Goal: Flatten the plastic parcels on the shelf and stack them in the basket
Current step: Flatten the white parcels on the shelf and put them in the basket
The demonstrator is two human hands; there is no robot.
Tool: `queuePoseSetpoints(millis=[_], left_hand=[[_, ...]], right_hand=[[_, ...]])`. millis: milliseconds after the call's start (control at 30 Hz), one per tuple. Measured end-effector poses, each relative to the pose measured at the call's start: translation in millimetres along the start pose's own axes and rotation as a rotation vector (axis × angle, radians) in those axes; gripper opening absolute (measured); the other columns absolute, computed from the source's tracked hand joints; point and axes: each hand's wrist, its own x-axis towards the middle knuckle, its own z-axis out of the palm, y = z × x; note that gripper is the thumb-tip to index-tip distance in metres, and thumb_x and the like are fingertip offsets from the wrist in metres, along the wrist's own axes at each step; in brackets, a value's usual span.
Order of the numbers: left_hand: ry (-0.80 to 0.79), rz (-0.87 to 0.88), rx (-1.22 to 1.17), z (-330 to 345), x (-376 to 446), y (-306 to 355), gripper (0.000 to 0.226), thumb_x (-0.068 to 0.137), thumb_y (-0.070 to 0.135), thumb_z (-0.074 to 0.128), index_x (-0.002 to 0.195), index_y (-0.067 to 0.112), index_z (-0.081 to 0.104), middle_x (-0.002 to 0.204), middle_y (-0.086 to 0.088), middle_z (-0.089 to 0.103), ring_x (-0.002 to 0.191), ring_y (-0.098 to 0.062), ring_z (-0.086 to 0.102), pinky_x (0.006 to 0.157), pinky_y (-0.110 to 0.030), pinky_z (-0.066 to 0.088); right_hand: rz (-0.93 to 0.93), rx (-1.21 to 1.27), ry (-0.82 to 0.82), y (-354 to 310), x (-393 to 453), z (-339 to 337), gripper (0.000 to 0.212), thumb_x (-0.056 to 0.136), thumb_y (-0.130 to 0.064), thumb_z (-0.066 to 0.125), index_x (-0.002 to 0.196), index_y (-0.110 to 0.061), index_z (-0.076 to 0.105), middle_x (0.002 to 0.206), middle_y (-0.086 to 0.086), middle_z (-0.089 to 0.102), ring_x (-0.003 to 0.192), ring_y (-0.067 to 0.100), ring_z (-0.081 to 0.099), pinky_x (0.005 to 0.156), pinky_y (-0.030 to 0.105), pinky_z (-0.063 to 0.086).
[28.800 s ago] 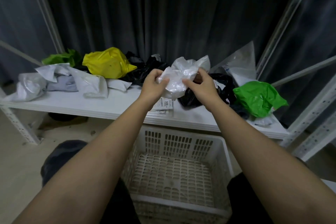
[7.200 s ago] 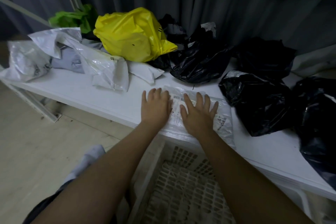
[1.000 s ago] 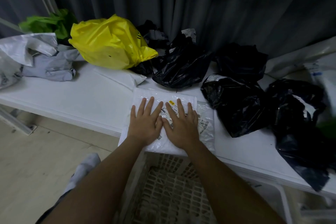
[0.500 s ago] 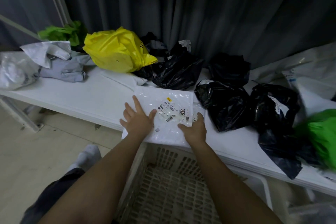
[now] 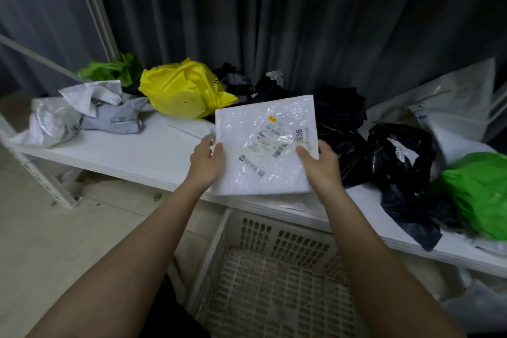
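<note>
A flat white plastic parcel (image 5: 263, 129) with a shipping label is lifted off the white shelf (image 5: 137, 156), tilted up toward me. My left hand (image 5: 205, 160) grips its left edge, thumb on top. My right hand (image 5: 319, 164) grips its right lower edge, thumb on the label side. Below it the white slotted basket (image 5: 277, 241) stands on the floor, with no parcel visible inside. Crumpled parcels lie along the shelf: a yellow one (image 5: 183, 88), several black ones (image 5: 395, 156), a green one (image 5: 477, 192) at the right.
Grey-white crumpled parcels (image 5: 90, 110) and a green bag (image 5: 112, 68) sit at the shelf's left end. A large clear-white bag (image 5: 455, 107) leans at the back right. A dark curtain hangs behind. The shelf's metal leg (image 5: 41, 175) stands at the left on the tiled floor.
Both hands stopped pressing the white parcel flat on the shelf, slid to its edges, gripped it and lifted it off the shelf toward me.
</note>
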Motion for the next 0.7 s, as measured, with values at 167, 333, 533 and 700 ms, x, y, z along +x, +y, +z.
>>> queuePoseSetpoints(millis=[167,333,533,700], left_hand=[[-0.062,0.058,0.303,27.8,-8.6,4.6,0.037,0.098,0.03,0.044,0.132,0.02,0.053,0.142,-0.008,0.045,0.132,-0.031,0.036,0.107,-0.036,0.029],[-0.241,0.106,0.58,61.5,-19.6,0.5,0.047,0.095,0.036,0.05,0.14,0.022,0.043,0.153,-0.006,0.028,0.139,-0.032,0.023,0.109,-0.042,0.026],[-0.286,0.184,0.819,103.5,-22.4,3.1,0.066,0.088,0.052,0.056,0.143,0.024,0.033,0.156,-0.01,0.013,0.141,-0.033,0.011,0.11,-0.049,0.02],[-0.272,0.065,0.962,133.3,-12.1,1.7,0.097,0.072,0.078,0.052,0.142,0.019,0.021,0.146,-0.01,0.016,0.135,-0.032,0.017,0.105,-0.052,0.027]], right_hand=[[-0.063,-0.216,0.175,-14.0,4.7,-44.7,0.016,0.089,-0.021,0.062,0.105,-0.017,0.063,0.1,0.003,0.068,0.095,0.025,0.064,0.082,0.033,0.05],[-0.117,-0.451,0.28,-24.1,4.3,-85.2,0.027,0.09,-0.025,0.059,0.116,-0.016,0.058,0.112,0.007,0.067,0.103,0.032,0.06,0.078,0.032,0.042],[-0.146,-0.747,0.26,-29.1,11.6,-110.1,0.042,0.091,-0.027,0.055,0.133,-0.021,0.049,0.118,0.014,0.063,0.108,0.037,0.056,0.077,0.035,0.04],[-0.169,-0.863,0.188,-28.7,20.0,-105.0,0.036,0.095,-0.024,0.052,0.129,-0.013,0.049,0.114,0.015,0.062,0.105,0.037,0.056,0.074,0.037,0.041]])
